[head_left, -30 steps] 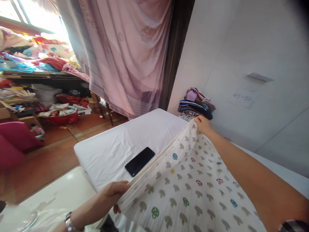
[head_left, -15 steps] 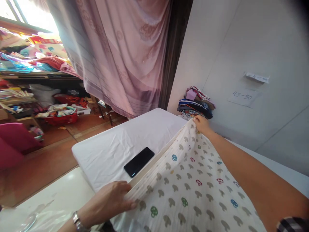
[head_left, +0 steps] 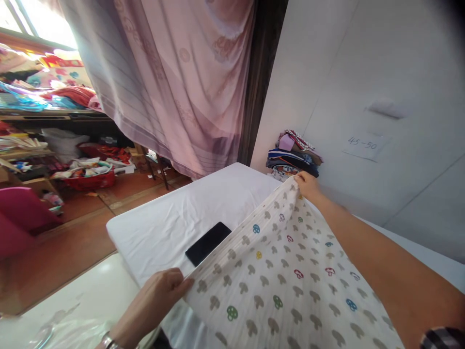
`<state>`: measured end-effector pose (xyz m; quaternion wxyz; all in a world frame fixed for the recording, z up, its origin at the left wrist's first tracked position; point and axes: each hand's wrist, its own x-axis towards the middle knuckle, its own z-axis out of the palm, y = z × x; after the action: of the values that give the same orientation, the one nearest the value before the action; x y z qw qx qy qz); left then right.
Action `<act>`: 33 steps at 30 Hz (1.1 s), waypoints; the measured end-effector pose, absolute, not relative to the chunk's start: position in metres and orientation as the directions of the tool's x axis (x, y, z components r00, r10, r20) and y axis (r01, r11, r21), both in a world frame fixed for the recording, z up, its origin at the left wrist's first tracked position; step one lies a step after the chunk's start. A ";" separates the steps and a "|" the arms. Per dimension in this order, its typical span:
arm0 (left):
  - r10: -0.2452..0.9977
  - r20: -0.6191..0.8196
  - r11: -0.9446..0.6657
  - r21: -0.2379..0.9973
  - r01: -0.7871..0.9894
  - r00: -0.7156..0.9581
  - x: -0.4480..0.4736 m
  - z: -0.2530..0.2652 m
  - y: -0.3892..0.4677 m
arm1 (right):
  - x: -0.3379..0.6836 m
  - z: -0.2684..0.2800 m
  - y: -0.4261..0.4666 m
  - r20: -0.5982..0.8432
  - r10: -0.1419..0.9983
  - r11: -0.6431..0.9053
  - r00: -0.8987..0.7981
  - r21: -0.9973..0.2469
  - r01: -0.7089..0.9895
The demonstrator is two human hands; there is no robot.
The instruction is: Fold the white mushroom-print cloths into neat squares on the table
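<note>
Left hand (head_left: 160, 291), right hand (head_left: 308, 185) pinch cloth (head_left: 279, 271); wall label (head_left: 364, 148) reads "45-50".

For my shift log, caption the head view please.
Left hand and right hand hold a mushroom-print cloth by its edge near a phone on a white-covered table.

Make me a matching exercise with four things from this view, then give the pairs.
Things:
1. Phone
2. Mushroom-print cloth
3. Curtain
4. Basket

Descriptions:
A. pink, hanging in folds
B. red, at the picture's left
C. held at its edge by the left hand and right hand
D. black, lying on the white surface

Pairs: 1-D, 2-C, 3-A, 4-B
</note>
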<state>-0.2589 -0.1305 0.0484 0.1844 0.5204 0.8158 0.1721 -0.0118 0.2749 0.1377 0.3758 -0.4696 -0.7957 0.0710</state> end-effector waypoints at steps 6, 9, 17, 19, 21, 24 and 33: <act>0.921 -0.119 0.369 0.566 0.737 -0.370 -0.257 0.046 -0.136 | 0.001 0.127 0.279 0.503 0.807 0.581 -0.310 -0.578 0.572; 0.927 -0.120 0.357 0.565 0.744 -0.355 -0.256 0.045 -0.139 | 0.011 0.113 0.282 0.459 0.812 0.583 -0.360 -0.611 0.535; 0.883 -0.088 0.444 0.479 0.757 -0.462 -0.249 0.037 -0.134 | 0.023 0.113 0.277 0.422 0.824 0.564 -0.379 -0.679 0.470; 0.861 -0.106 0.486 0.462 0.742 -0.498 -0.249 0.036 -0.133 | 0.021 0.120 0.276 0.432 0.834 0.548 -0.344 -0.718 0.429; 0.850 -0.126 0.506 0.467 0.725 -0.512 -0.249 0.036 -0.133 | 0.015 0.126 0.277 0.436 0.838 0.543 -0.328 -0.729 0.417; 0.861 -0.171 0.491 0.522 0.698 -0.479 -0.251 0.035 -0.134 | 0.005 0.133 0.278 0.449 0.826 0.562 -0.341 -0.709 0.426; 0.866 -0.291 0.497 0.400 0.770 -0.407 -0.244 0.039 -0.130 | -0.017 0.128 0.270 0.408 0.813 0.569 -0.415 -0.708 0.419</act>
<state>-0.2438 -0.1299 0.0385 0.2347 0.4913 0.8326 0.1017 -0.0174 0.2700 0.1277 0.3800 -0.3849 -0.8000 0.2598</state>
